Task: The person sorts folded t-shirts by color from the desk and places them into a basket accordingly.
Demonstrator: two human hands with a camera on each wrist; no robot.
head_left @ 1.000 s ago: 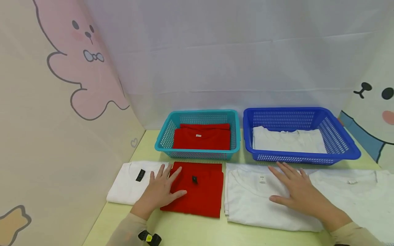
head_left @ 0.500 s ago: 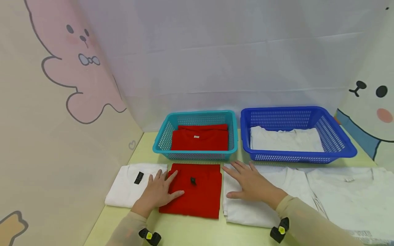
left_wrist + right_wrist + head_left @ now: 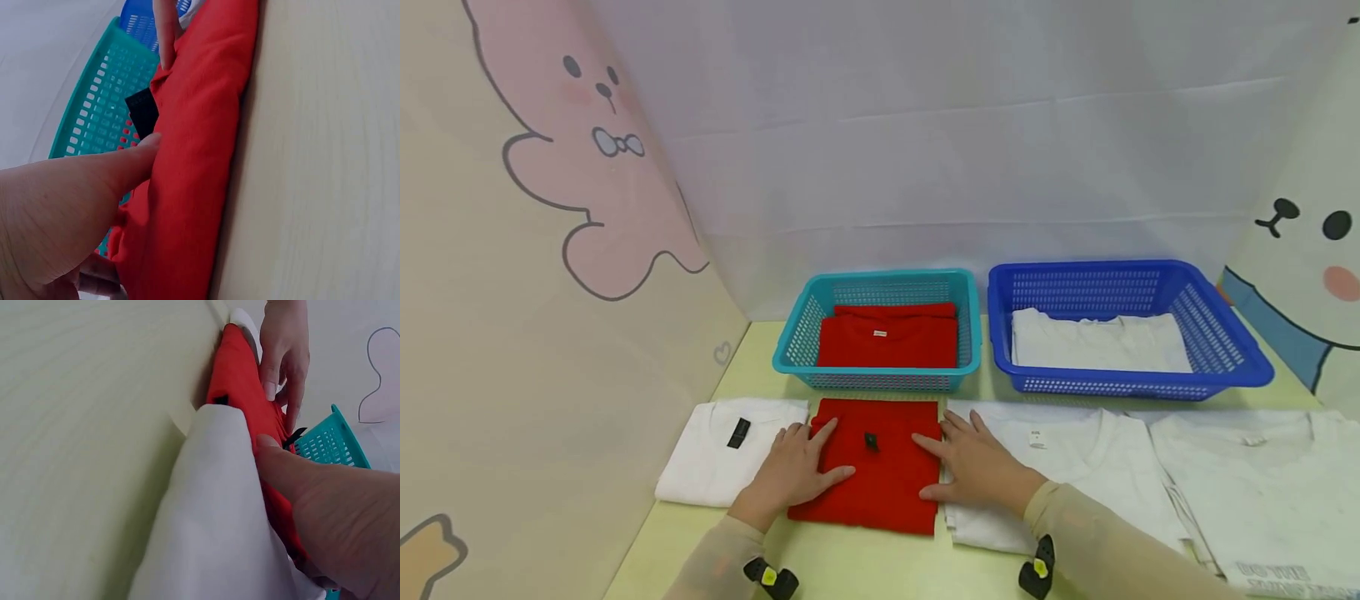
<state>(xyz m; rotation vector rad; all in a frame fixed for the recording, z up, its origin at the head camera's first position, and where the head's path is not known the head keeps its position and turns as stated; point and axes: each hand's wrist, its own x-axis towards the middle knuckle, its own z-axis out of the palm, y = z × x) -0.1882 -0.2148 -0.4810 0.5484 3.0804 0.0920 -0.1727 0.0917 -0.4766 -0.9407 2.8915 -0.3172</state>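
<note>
A folded red T-shirt (image 3: 880, 492) with a black neck label lies flat on the table. My left hand (image 3: 793, 471) is at its left edge, thumb resting on the red cloth and fingertips bent down beside the edge. On the opposite side, my right hand (image 3: 973, 467) has its thumb and index finger over the red shirt's right edge, the other fingers above the neighbouring white T-shirt (image 3: 1075, 450). In the right wrist view, the right thumb (image 3: 281, 465) touches the red cloth. Left of it lies another folded white T-shirt (image 3: 707, 454) with a black label.
A teal basket (image 3: 880, 375) holding folded red shirts stands behind the red T-shirt. To its right, a blue basket (image 3: 1135, 385) holds folded white clothes. A further white T-shirt (image 3: 1262, 483) with printed lettering lies at the far right. Cloth-covered walls enclose the table.
My right hand has moved left from over the white T-shirt to the red T-shirt's right edge. The left fingers have bent down at its left edge.
</note>
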